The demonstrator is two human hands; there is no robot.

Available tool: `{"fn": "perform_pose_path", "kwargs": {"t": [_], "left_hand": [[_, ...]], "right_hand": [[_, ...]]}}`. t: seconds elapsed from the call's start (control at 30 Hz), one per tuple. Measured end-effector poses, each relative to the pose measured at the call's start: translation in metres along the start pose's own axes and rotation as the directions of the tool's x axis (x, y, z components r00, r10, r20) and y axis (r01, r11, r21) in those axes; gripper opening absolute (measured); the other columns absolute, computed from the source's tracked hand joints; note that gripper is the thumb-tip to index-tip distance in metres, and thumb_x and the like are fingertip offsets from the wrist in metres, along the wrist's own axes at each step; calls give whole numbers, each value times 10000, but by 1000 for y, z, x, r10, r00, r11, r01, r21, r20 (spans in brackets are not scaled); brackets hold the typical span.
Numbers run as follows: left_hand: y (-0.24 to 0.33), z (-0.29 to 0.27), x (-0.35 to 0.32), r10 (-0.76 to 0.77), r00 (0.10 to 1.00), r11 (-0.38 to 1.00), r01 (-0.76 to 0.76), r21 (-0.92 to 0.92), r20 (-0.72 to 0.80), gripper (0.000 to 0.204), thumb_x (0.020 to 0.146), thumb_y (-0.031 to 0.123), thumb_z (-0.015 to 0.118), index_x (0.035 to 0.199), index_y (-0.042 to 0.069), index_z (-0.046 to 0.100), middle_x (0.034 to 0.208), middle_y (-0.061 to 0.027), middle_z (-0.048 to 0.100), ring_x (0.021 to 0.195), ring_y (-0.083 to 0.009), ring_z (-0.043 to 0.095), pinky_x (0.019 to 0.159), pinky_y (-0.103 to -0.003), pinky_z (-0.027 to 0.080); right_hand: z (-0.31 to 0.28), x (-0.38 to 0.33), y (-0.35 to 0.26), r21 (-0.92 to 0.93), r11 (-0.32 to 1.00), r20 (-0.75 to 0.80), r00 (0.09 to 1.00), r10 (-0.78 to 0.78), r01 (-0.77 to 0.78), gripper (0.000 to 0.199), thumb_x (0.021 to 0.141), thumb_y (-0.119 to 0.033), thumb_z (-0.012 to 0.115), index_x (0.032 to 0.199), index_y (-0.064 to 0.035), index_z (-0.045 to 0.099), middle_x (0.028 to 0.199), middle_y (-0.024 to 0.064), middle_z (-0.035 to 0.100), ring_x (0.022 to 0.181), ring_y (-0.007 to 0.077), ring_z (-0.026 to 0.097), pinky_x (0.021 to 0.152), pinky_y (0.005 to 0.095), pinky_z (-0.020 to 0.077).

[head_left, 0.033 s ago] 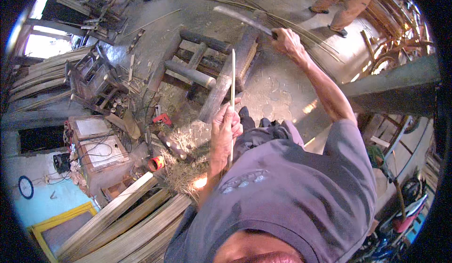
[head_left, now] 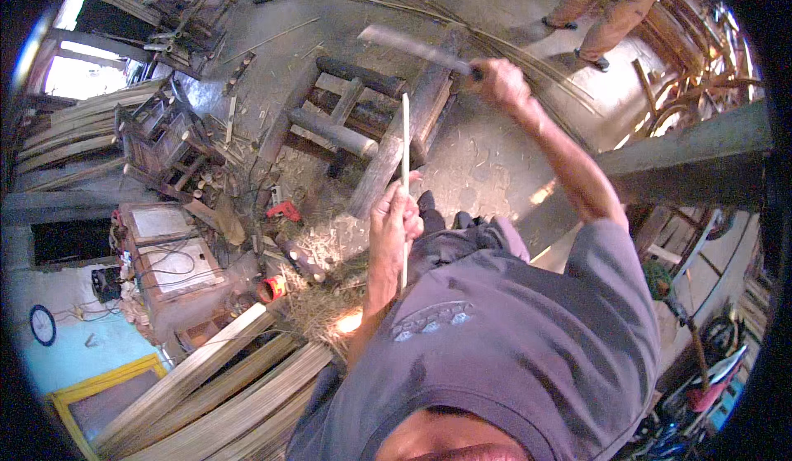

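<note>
My left hand is closed round a thin pale strip of split bamboo or wood, held upright in front of my shirt. My right hand, raised to the right and farther forward, grips the dark handle of a long-bladed knife. Its blade points left and is smeared by motion, apart from the strip's upper end. Beyond my left hand stands a low bench of thick dark poles, with a broad plank slanting along its right side.
Long split bamboo lengths lie at the lower left, beside shavings and a red can. A red-handled tool rests on the floor. Thin strips lie beyond my right hand. Another person stands at the far right.
The knife and my right hand have shifted slightly left and downward in the picture, with more blur. The strip's top leans a little farther left.
</note>
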State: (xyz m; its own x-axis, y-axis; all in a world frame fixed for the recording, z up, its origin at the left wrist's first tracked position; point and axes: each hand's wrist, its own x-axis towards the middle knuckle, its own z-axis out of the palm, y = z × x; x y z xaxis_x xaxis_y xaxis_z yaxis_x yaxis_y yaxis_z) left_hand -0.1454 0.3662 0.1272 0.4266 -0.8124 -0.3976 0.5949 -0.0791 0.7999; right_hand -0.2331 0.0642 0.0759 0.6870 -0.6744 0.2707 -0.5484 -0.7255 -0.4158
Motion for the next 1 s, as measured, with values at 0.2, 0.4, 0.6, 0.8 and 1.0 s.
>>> {"fn": "perform_pose_path", "kwargs": {"t": [0.2,0.4,0.6,0.8,1.0], "left_hand": [[-9,-11,38,1,994,999,-6,-41,-105,348,1025,185,494,1357,82,497,654,58,341,444,-20,282,379,-179,263],[1,0,15,74,996,996,-71,-54,53,416,1015,195,520,1417,103,465,666,68,324,462,-17,269,393,-174,249],[-4,7,35,21,990,996,-9,-90,140,387,1016,181,510,1387,76,486,664,67,324,471,-17,288,399,-174,272],[-1,31,49,-29,983,998,38,-50,183,395,1023,183,493,1391,41,467,655,70,306,464,-12,271,393,-169,249],[10,30,9,-71,991,997,67,47,112,400,1023,162,493,1411,71,466,658,68,322,468,-12,287,403,-166,278]], "right_hand": [[57,-55,-52,165,918,1,931,-366,361,253,642,-193,710,887,-162,655,759,81,650,760,314,672,649,460,500],[24,-6,0,-174,976,194,967,167,-133,347,772,-290,704,1114,-234,703,972,97,723,866,275,712,732,418,572],[-8,-16,-1,60,998,141,990,24,-33,317,732,-241,705,1044,-186,714,882,116,716,791,326,699,692,434,561],[27,-27,11,52,946,-100,944,-314,320,272,609,-154,704,871,-161,630,754,38,635,766,293,651,698,446,424],[-57,4,77,90,856,72,860,505,-510,313,767,-216,679,1071,-154,723,932,135,717,867,260,709,780,385,555]]}}
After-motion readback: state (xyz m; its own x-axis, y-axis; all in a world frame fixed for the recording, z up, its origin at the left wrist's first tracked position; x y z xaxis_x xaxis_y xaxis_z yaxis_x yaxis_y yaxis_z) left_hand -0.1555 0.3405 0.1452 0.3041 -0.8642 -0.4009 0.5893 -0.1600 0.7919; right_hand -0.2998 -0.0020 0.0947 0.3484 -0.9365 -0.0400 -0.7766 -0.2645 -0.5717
